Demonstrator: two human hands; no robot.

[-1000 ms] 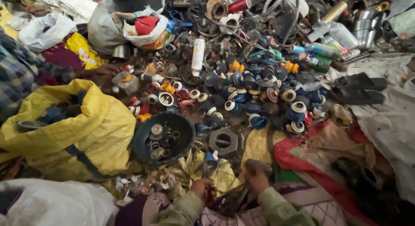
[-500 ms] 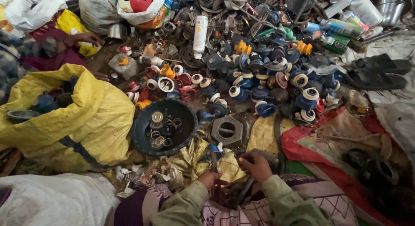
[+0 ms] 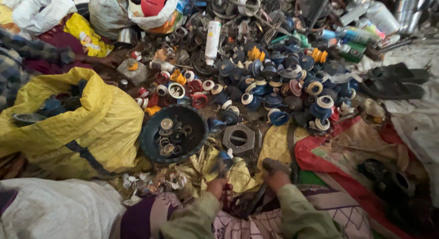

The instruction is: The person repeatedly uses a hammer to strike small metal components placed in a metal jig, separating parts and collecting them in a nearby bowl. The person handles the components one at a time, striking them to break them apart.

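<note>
Head view: left hand [image 3: 218, 188] is closed around a thin tool handle [image 3: 222, 168], its blue tip pointing at crumpled gold foil [image 3: 206, 168]. Right hand [image 3: 275, 177] is curled over a dark flat piece [image 3: 274, 166]; grip unclear, cannot tell if it holds it. Both sit low centre, just below a grey hexagonal metal part [image 3: 238, 139]. Black bowl [image 3: 173, 134] with small rings lies left of that, touching a yellow sack [image 3: 77, 120]. Pile of blue and white caps [image 3: 283, 90] lies further up.

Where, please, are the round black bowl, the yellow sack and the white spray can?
round black bowl [image 3: 151, 134]: head view, left rim.
yellow sack [image 3: 105, 118]: head view, its bulging side.
white spray can [image 3: 212, 39]: head view, mid-body.
</note>
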